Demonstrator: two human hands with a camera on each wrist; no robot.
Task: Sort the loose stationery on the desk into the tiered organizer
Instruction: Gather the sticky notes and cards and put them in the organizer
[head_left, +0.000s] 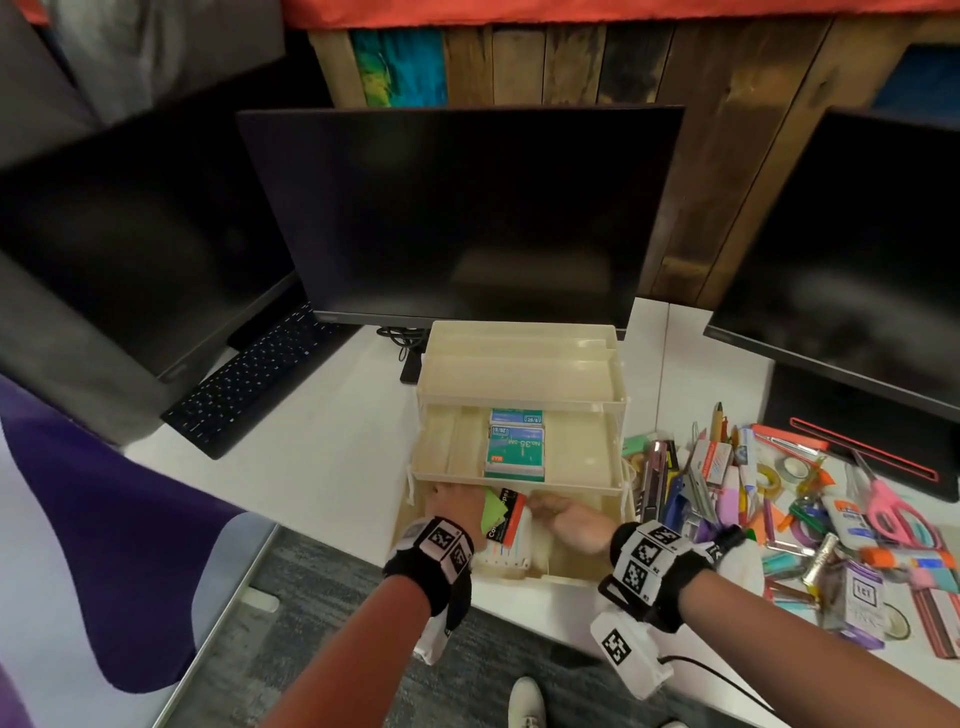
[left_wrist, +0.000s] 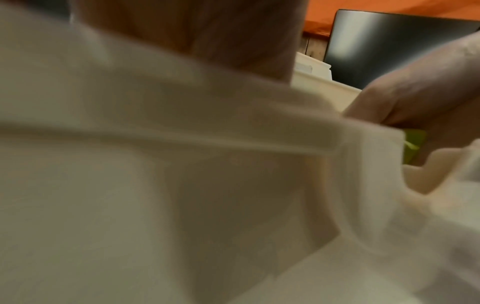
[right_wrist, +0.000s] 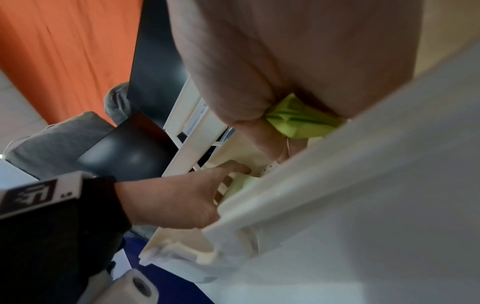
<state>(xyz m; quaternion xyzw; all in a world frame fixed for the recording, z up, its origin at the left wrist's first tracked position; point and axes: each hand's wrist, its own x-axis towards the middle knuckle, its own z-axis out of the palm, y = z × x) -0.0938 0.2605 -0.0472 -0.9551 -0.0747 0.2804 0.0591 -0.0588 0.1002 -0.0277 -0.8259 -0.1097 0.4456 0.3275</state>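
The cream tiered organizer (head_left: 545, 576) stands on the white desk in front of the middle monitor. Both hands reach into its bottom tier. My right hand (head_left: 558, 512) pinches a green sticky-note pad (right_wrist: 298, 123) between thumb and fingers. My left hand (head_left: 448, 498) is at the tier's left side, its fingers curled over a red-and-white packet (head_left: 510, 522) that leans beside the green pad (head_left: 496, 506). Its fingertips are hidden under the middle tier. Two green staple boxes (head_left: 515, 449) lie in the middle tier. The left wrist view is blurred and mostly filled by the organizer wall (left_wrist: 155, 144).
A heap of loose stationery (head_left: 779, 493) covers the desk to the right, with pink scissors (head_left: 893, 512), a glue bottle (head_left: 844, 514) and tape rolls. Dark monitors stand behind and on both sides. A black keyboard (head_left: 249, 384) lies at the left. The desk edge runs just below the organizer.
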